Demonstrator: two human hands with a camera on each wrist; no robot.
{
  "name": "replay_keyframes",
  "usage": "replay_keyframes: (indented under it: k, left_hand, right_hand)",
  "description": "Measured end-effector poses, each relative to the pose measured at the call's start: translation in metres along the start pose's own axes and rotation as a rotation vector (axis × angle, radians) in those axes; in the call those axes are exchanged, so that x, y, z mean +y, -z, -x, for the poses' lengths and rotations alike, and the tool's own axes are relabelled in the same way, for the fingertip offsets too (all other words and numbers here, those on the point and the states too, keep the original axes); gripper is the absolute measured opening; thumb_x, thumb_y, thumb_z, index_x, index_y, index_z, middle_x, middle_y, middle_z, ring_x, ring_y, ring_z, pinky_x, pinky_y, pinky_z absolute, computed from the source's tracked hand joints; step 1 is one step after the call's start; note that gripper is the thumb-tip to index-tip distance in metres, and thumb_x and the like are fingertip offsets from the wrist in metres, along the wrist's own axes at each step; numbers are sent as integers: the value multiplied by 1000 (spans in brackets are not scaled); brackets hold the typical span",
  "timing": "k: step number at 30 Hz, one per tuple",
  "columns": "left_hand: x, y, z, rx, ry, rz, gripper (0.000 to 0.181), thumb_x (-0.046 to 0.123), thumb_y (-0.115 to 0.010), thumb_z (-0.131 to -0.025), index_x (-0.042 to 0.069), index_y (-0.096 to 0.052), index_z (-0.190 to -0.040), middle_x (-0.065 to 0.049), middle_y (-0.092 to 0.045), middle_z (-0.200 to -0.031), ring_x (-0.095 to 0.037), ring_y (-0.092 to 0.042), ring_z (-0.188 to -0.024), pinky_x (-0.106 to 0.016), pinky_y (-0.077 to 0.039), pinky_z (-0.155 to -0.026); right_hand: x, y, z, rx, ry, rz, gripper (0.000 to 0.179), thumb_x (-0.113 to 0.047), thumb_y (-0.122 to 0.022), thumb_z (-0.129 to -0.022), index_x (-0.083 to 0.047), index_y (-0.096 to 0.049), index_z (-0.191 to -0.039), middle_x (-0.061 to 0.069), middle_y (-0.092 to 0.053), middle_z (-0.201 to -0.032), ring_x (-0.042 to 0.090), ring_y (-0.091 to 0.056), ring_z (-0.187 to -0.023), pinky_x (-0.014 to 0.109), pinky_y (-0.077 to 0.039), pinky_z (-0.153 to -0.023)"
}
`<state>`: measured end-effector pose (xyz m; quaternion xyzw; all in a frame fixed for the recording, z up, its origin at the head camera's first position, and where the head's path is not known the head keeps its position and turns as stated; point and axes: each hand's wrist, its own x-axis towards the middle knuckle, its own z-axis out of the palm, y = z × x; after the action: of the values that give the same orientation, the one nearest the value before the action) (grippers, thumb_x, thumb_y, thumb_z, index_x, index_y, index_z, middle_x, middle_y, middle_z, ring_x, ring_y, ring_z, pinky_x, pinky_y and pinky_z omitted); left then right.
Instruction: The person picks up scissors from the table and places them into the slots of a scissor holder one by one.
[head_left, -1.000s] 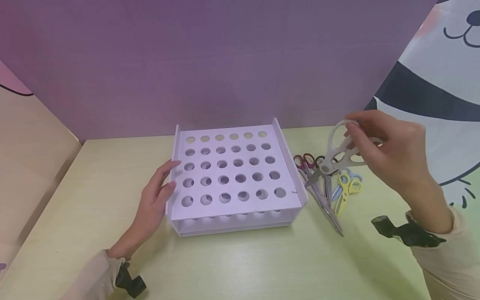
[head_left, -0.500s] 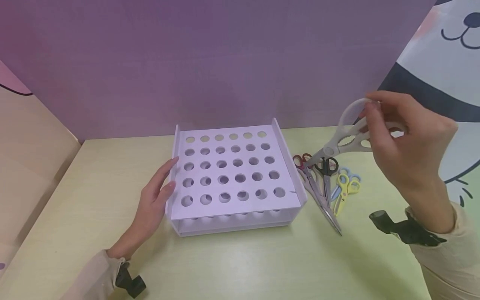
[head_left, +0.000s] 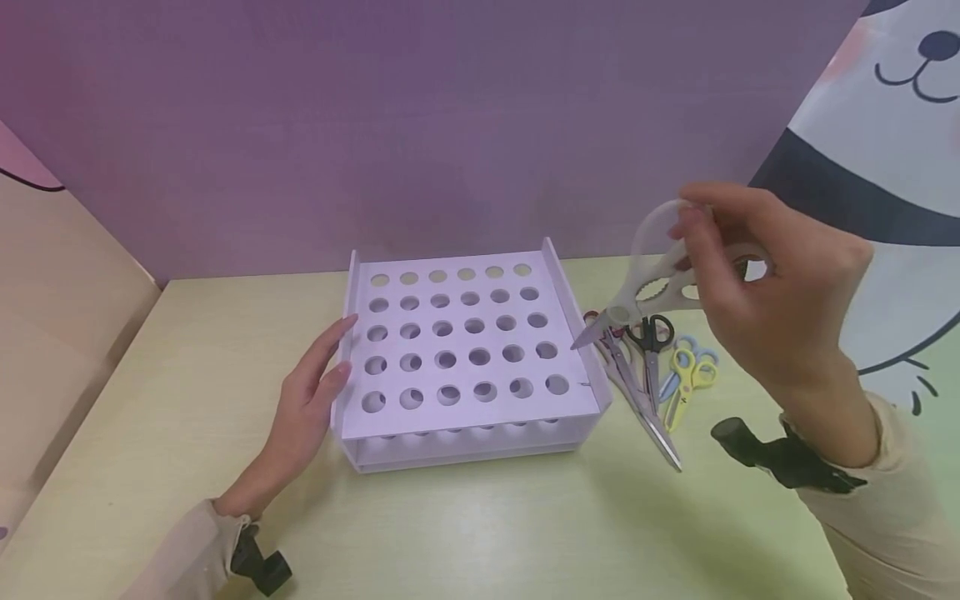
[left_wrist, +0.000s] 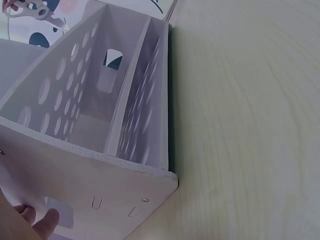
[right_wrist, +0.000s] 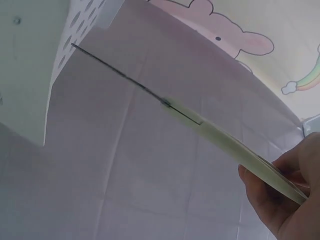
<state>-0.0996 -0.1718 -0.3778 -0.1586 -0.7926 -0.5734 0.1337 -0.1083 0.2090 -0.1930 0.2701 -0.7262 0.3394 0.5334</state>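
A white rack (head_left: 461,408) with rows of round holes stands on the table. My left hand (head_left: 300,400) touches its left side panel; in the left wrist view the fingertips (left_wrist: 47,222) lie by the panel's rectangular cutout. My right hand (head_left: 772,283) holds white kitchen scissors (head_left: 618,315) by the handles, blades pointing down and left. Their tip is above the rack's right edge in the head view. From the right wrist the scissors (right_wrist: 220,140) appear edge-on, the tip near the perforated panel (right_wrist: 75,30). Whether it touches the rack, I cannot tell.
Several scissors lie right of the rack: black-handled scissors (head_left: 651,333), yellow scissors (head_left: 690,379), blue scissors (head_left: 670,385) and red-handled ones (head_left: 592,317), partly hidden, with long blades toward the front. A purple wall (head_left: 450,125) stands behind the table.
The right hand first rose to the right with the scissors, lifting them off the others, then came back left toward the rack. My left hand stayed at the rack's side.
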Motion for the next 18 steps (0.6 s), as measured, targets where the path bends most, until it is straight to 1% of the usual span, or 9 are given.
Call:
replay_keyframes:
  k: [5,7,12,15,18]
  left_hand:
    - [0,-2,0,-2,5,6,51,10,-45,-104,26,-42,-152,4,-36,-158,-15,-33,-145,-19,-29,-114]
    - [0,-2,-1,-6,8,19,51,10,-45,-104,26,-41,-153,4,-36,-158,-16,-36,-143,-18,-31,-113]
    - [0,-3,-1,-25,14,49,52,9,-44,-105,26,-39,-153,4,-35,-159,-20,-42,-138,-14,-38,-105]
    - [0,-3,-2,-29,9,47,51,9,-44,-105,25,-39,-153,4,-34,-159,-20,-40,-139,-13,-38,-105]
    - [0,-3,-2,-25,3,36,51,9,-44,-105,25,-40,-153,5,-34,-159,-19,-36,-143,-14,-34,-108]
  right_hand:
    - [-11,-13,-1,-59,41,-43,14,-5,-71,-87,4,-76,-95,18,-75,-84,25,-71,-67,8,-49,-72]
    - [-15,-17,-1,-95,59,-52,15,-6,-70,-88,5,-75,-97,16,-75,-87,32,-71,-67,9,-50,-74]
    - [-26,-30,0,-156,90,-83,16,-4,-68,-88,4,-75,-101,13,-75,-90,27,-72,-70,10,-51,-75]
    - [-32,-39,-1,-181,123,-106,16,-1,-68,-88,4,-75,-101,13,-75,-88,24,-71,-69,10,-50,-74]
    - [-39,-50,-3,-200,156,-142,15,2,-69,-86,4,-74,-100,12,-74,-84,21,-69,-66,10,-49,-72]
